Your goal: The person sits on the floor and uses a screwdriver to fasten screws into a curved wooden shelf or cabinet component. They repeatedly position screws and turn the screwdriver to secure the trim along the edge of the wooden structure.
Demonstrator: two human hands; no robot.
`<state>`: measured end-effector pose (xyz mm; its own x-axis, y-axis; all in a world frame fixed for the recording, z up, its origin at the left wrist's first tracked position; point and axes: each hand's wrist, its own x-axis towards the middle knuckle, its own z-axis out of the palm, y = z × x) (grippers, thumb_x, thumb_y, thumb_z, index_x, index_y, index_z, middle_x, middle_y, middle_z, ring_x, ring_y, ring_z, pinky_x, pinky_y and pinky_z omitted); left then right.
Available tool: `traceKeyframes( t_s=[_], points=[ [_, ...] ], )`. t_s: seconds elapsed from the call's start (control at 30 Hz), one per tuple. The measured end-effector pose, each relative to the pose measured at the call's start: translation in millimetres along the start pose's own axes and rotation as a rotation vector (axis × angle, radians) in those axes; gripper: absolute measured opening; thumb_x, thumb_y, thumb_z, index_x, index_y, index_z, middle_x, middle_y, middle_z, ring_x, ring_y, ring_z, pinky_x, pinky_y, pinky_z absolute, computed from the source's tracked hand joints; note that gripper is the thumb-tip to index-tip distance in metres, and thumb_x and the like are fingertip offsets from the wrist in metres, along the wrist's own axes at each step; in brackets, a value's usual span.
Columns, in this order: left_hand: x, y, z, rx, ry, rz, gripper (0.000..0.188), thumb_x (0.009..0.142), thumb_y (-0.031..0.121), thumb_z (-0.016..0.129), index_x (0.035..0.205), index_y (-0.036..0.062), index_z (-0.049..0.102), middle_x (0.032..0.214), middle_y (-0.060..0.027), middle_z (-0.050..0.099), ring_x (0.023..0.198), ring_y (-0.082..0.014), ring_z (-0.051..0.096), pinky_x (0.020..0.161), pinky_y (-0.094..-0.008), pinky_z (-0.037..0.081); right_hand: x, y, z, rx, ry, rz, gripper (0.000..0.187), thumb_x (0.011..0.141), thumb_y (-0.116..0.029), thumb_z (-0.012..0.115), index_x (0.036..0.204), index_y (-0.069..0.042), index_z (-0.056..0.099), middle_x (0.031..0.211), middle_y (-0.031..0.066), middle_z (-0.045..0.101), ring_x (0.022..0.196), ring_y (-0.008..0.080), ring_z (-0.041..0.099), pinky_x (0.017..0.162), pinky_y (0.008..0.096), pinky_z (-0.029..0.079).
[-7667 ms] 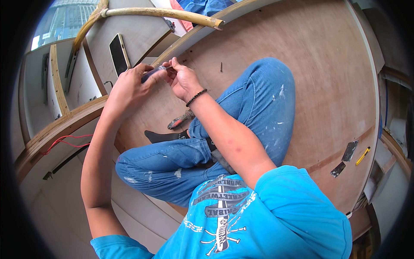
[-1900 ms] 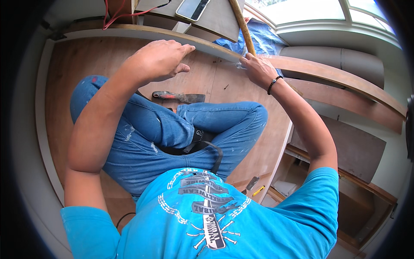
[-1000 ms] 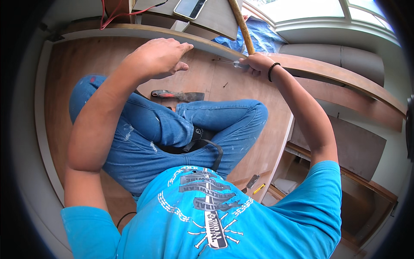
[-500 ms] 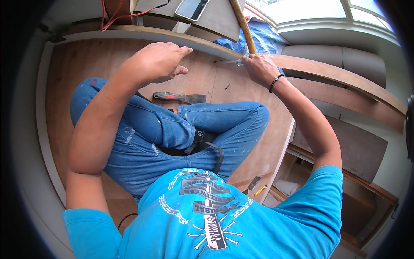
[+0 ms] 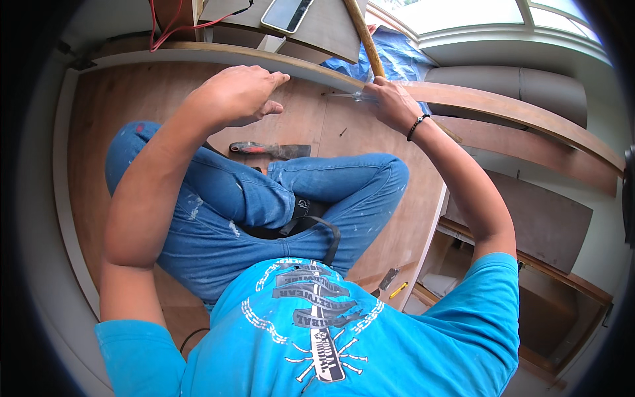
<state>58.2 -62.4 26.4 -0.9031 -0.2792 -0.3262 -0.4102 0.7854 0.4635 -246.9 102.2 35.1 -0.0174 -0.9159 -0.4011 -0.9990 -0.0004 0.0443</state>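
Observation:
My right hand (image 5: pixel 395 106), with a dark bead bracelet at the wrist, is closed around the lower end of a long wooden handle (image 5: pixel 368 41). Whatever sits at the handle's upper end lies beyond the picture. Against the fingers of that hand is a screwdriver (image 5: pixel 361 96) with a clear grip, its thin shaft pointing left; whether the hand also grips it is unclear. My left hand (image 5: pixel 243 92) hovers over the wooden panel (image 5: pixel 311 119), fingers stretched out and thumb apart, holding nothing. Below it, a putty knife (image 5: pixel 271 150) lies on the panel beside my crossed legs.
A small screw (image 5: pixel 343 132) lies on the panel. A phone (image 5: pixel 287 14) rests on a grey board at the back, near red wires (image 5: pixel 173 33). Curved wooden rails (image 5: pixel 516 109) run to the right. Open compartments (image 5: pixel 549 317) and a yellow cutter (image 5: pixel 399 290) are at lower right.
The whole view has shifted slightly, with the scene moving a little left. Both hands keep nearly the same pose, the right still around the wooden handle.

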Motion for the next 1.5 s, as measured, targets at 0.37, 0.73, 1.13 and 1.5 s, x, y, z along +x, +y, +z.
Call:
traceKeyframes(
  t_s=[0.37,0.73,1.13,1.5],
  points=[
    [0,1,-5,0.011,-0.006,0.004,0.063,0.101,0.041,0.063,0.153,0.0084,0.048,0.138,-0.0177,0.064,0.131,-0.0338,0.058,0.113,-0.0443,0.045,23,-18,-3,0.294,-0.143,0.497,0.037,0.101,-0.033,0.063,0.100,0.003,0.074,0.086,0.0167,0.076,0.092,0.0313,0.075,0.086,0.0430,0.058],
    [-3,-2,-1,-0.018,0.022,0.000,0.063,0.100,0.039,0.065,0.153,0.0084,0.048,0.137,-0.0193,0.064,0.130,-0.0346,0.058,0.112,-0.0451,0.045,16,-5,-2,-0.230,-0.070,-0.136,0.020,0.096,-0.019,0.066,0.110,-0.005,0.065,0.099,0.0147,0.069,0.098,0.0362,0.072,0.083,0.0481,0.059],
    [1,-4,3,-0.001,0.009,0.024,0.063,0.101,0.041,0.064,0.153,0.0081,0.049,0.138,-0.0186,0.064,0.131,-0.0344,0.058,0.113,-0.0450,0.045,13,-3,13,0.427,-0.134,0.290,0.033,0.097,-0.030,0.073,0.109,0.000,0.067,0.099,0.0150,0.071,0.085,0.0271,0.070,0.076,0.0401,0.056],
    [1,-1,-1,0.020,-0.016,-0.008,0.064,0.101,0.041,0.064,0.153,0.0084,0.048,0.138,-0.0174,0.064,0.131,-0.0339,0.058,0.113,-0.0449,0.045,12,-3,-2,-0.245,0.026,-0.231,0.023,0.098,-0.015,0.060,0.116,-0.015,0.075,0.104,0.0056,0.069,0.096,0.0262,0.073,0.081,0.0403,0.060]
  ],
)
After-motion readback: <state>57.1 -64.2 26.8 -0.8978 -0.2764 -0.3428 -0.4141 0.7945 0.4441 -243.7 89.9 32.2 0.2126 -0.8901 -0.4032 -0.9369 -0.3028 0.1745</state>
